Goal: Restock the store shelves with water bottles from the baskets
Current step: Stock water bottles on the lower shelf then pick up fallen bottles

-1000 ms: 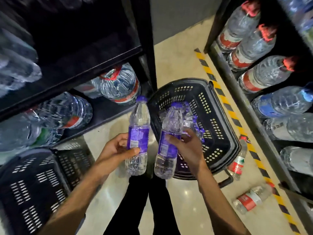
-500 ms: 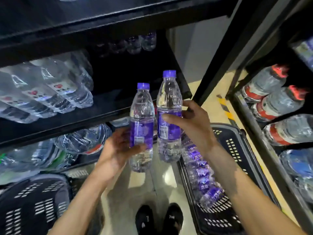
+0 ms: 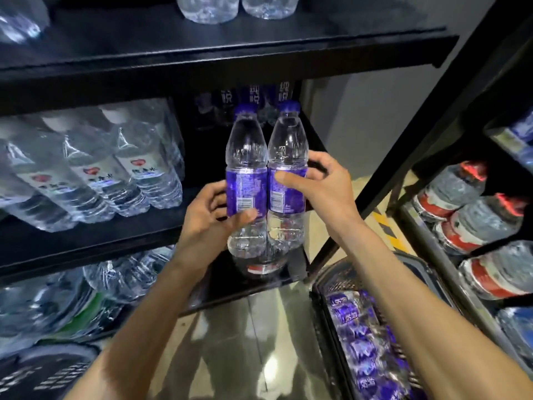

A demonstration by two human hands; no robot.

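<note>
Bottles, two, purple-labelled, upright and touching, raised before the middle shelf (image 3: 86,241): left bottle (image 3: 246,180) gripped by left hand (image 3: 210,223), right bottle (image 3: 287,174) by right hand (image 3: 320,189). Basket (image 3: 326,287) lower right holds more.

No legible text — blurred print on purple bottle labels (image 3: 246,192), red hearts on white labels (image 3: 138,168).

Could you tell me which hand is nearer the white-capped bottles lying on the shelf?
Left. The left hand sits just right of the white-capped bottles; the right hand is farther right, beyond both purple-labelled bottles.
</note>
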